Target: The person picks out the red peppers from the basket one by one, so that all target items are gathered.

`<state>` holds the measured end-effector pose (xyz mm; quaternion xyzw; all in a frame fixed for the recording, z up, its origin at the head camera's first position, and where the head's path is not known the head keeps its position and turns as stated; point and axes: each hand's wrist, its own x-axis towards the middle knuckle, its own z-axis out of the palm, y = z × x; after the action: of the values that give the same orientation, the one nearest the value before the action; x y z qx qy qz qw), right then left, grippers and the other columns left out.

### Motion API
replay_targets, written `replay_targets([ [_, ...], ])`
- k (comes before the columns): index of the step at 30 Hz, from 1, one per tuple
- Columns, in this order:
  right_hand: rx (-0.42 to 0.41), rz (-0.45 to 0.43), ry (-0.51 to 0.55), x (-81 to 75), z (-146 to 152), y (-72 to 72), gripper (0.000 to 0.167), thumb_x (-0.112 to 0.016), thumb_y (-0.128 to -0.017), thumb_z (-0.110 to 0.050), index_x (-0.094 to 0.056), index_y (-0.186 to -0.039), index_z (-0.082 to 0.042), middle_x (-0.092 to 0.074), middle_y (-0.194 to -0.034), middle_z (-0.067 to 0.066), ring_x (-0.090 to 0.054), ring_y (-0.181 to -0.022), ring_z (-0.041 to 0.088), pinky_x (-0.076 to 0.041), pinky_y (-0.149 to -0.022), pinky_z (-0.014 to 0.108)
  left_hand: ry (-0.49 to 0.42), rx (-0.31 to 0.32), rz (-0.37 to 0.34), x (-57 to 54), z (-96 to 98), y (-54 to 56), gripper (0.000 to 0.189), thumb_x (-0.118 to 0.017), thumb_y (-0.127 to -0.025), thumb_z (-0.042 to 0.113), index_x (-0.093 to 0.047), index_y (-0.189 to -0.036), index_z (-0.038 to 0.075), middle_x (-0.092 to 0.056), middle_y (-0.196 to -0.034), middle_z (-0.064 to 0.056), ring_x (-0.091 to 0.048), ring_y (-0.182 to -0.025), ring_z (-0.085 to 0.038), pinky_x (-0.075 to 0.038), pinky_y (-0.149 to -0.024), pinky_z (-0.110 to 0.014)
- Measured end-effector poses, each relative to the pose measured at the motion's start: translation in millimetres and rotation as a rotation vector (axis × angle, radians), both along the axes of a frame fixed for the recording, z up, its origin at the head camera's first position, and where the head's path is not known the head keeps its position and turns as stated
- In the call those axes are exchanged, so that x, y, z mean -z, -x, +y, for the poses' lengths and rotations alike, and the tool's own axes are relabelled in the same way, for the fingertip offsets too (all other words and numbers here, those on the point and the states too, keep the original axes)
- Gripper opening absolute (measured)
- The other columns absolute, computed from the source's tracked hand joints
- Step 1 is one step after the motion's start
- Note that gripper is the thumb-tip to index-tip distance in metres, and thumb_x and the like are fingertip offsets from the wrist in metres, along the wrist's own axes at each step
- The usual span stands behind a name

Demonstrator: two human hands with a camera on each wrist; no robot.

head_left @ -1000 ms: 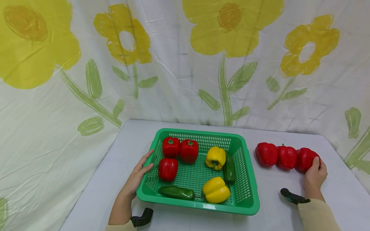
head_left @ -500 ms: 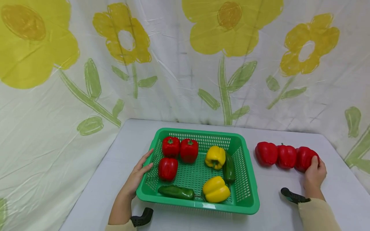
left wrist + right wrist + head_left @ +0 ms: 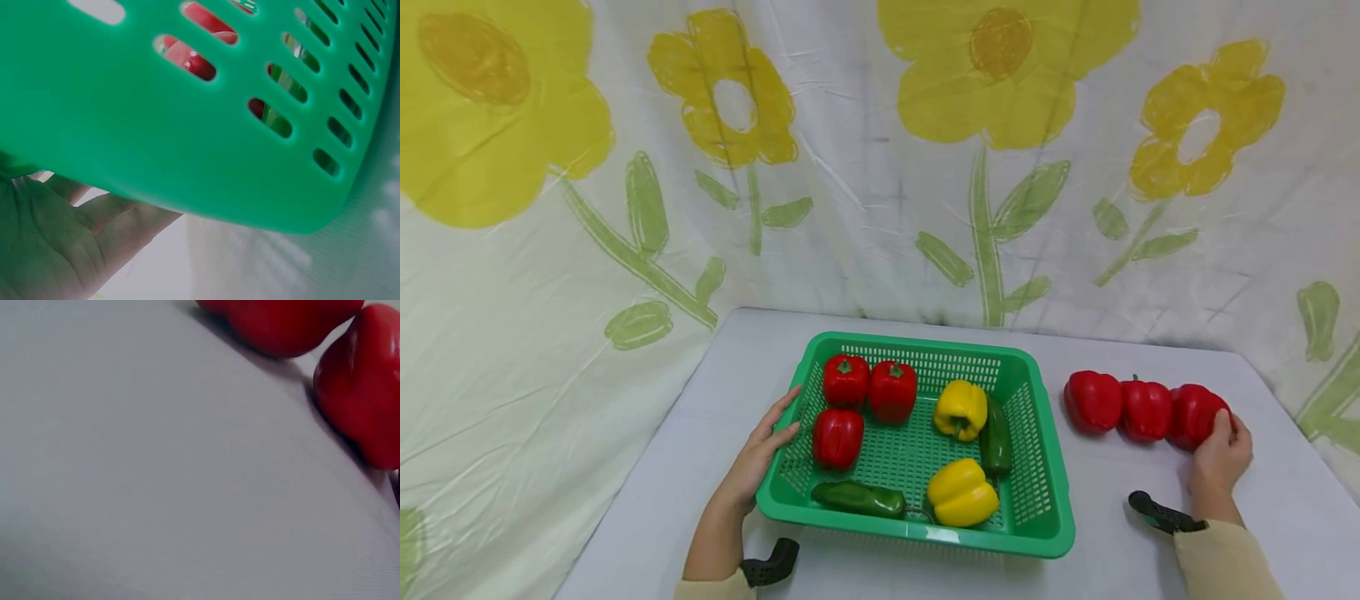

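Rightmost red pepper (image 3: pixel 1193 416) extends left from the right hand (image 3: pixel 1222 458), held by partly curled fingers; left hand (image 3: pixel 757 457), fingers extended, contacts the basket (image 3: pixel 880 528).

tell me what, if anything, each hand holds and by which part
The right hand grips the rightmost red pepper by its right end. The left hand touches the green basket at its left side without clearly gripping it.

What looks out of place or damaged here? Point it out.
Nothing looks spilled or damaged. At most, three red peppers sit in a row on the table beside the green basket, while three similar ones lie inside.
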<state>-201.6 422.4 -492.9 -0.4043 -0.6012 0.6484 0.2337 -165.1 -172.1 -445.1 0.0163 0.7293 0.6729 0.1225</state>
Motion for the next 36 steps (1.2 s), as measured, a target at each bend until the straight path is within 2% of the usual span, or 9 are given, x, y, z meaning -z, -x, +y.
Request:
replay_targets([
  [3,0.07,0.084,0.067,-2.1,-3,-1.9,0.053,-0.046,-0.095,-0.04,-0.034,-0.144,-0.024,-0.032,-0.148,-0.014,-0.028,-0.133,-0.001,-0.019,-0.111,0.014,0.003,0.0,-0.003,-0.4,0.1,0.1,0.049,-0.039,-0.1,0.025,-0.025,-0.146,0.033,-0.009,-0.157,0.0,-0.011,-0.142,-0.025,-0.027,-0.108,-0.05],
  [5,0.095,0.113,0.077,-3.7,-4,-3.0,0.052,-0.047,-0.095,-0.039,-0.035,-0.143,-0.023,-0.034,-0.147,-0.013,-0.029,-0.133,-0.002,-0.019,-0.11,0.013,0.008,-0.002,-0.005,-0.6,-0.1,-0.4,0.049,-0.039,-0.1,0.026,-0.026,-0.146,0.033,-0.009,-0.157,-0.001,-0.011,-0.143,-0.027,-0.028,-0.108,-0.052],
  [11,0.098,0.042,0.027,-13.2,-10,-4.6,0.051,-0.04,-0.096,-0.048,-0.034,-0.143,-0.03,-0.028,-0.15,-0.018,-0.02,-0.139,0.0,-0.013,-0.114,0.019,0.022,-0.016,-0.002,0.0,-0.3,-2.7,0.049,-0.04,-0.099,0.027,-0.026,-0.145,0.034,-0.01,-0.157,-0.002,-0.013,-0.142,-0.028,-0.031,-0.106,-0.052],
  [15,0.073,0.024,0.053,-24.6,-14,-4.4,0.054,-0.041,-0.094,-0.052,-0.03,-0.144,-0.033,-0.024,-0.15,-0.021,-0.013,-0.141,0.0,-0.011,-0.115,0.021,0.017,-0.015,0.001,0.0,-0.4,-2.8,0.049,-0.04,-0.099,0.027,-0.026,-0.146,0.033,-0.01,-0.157,-0.002,-0.012,-0.142,-0.027,-0.031,-0.106,-0.052],
  [21,0.078,0.04,0.012,-36.6,-18,-4.8,0.047,-0.043,-0.095,-0.045,-0.038,-0.14,-0.03,-0.034,-0.146,-0.018,-0.026,-0.133,-0.002,-0.016,-0.114,0.02,0.015,-0.013,0.003,-0.5,0.1,-2.0,0.049,-0.04,-0.099,0.027,-0.026,-0.146,0.033,-0.011,-0.156,-0.002,-0.012,-0.142,-0.027,-0.03,-0.107,-0.053],
  [27,0.1,0.068,0.017,-42.4,-21,-6.7,0.039,-0.043,-0.096,-0.039,-0.047,-0.133,-0.029,-0.044,-0.13,-0.02,-0.033,-0.119,-0.005,-0.02,-0.111,0.017,0.02,-0.015,0.004,-0.9,0.7,-2.0,0.049,-0.04,-0.099,0.026,-0.026,-0.146,0.033,-0.011,-0.156,-0.002,-0.012,-0.142,-0.027,-0.029,-0.107,-0.054],
  [32,0.082,0.122,0.026,-55.6,-33,-5.4,0.02,-0.049,-0.094,-0.041,-0.054,-0.111,-0.031,-0.044,-0.111,-0.019,-0.033,-0.11,-0.003,-0.026,-0.105,0.018,0.016,-0.015,0.004,-0.5,0.5,-1.8,0.049,-0.039,-0.099,0.026,-0.026,-0.146,0.033,-0.011,-0.156,-0.001,-0.013,-0.142,-0.027,-0.03,-0.107,-0.053],
  [36,0.025,0.16,0.01,-70.4,-48,-3.1,0.031,-0.048,-0.095,-0.038,-0.052,-0.124,-0.028,-0.046,-0.13,-0.013,-0.032,-0.126,0.001,-0.023,-0.109,0.017,0.017,-0.016,0.003,-0.4,0.5,-1.6,0.049,-0.039,-0.099,0.026,-0.026,-0.146,0.033,-0.011,-0.156,-0.002,-0.014,-0.142,-0.028,-0.032,-0.106,-0.052],
])
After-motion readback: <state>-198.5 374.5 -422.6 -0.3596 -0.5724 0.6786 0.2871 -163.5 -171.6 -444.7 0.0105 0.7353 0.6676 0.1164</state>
